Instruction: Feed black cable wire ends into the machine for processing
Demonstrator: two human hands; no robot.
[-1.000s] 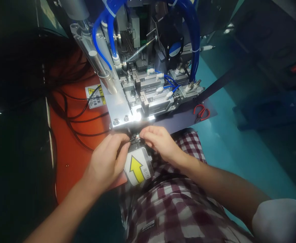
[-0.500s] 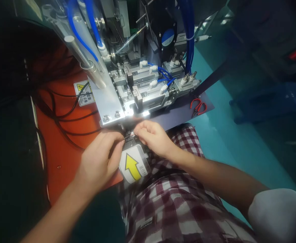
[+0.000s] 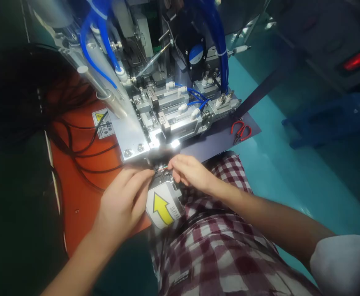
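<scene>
Thumb and fingers of my left hand [image 3: 121,201] are pinched at the left side of a small metal fixture [image 3: 164,177], on a dark thin piece too small to make out. Facing it from the right, my right hand [image 3: 190,172] pinches the end of thin coloured wires [image 3: 165,167] that lie over the fixture. Just below both hands is a white plate [image 3: 158,203] with a yellow arrow. Above them stands the metal machine [image 3: 174,109] with cylinders and white fittings, its front edge brightly lit.
Red-handled pliers [image 3: 241,131] lie on the grey plate [image 3: 212,144] at the right. Black cables [image 3: 72,144] cross the orange surface [image 3: 84,224] at the left. Blue hoses [image 3: 220,45] rise above the machine. A checked cloth [image 3: 217,242] covers my lap.
The view has shifted slightly. My right hand's lower fingers have loosened a little, and coloured wires now show at its fingertips. My left hand stays pinched at the fixture.
</scene>
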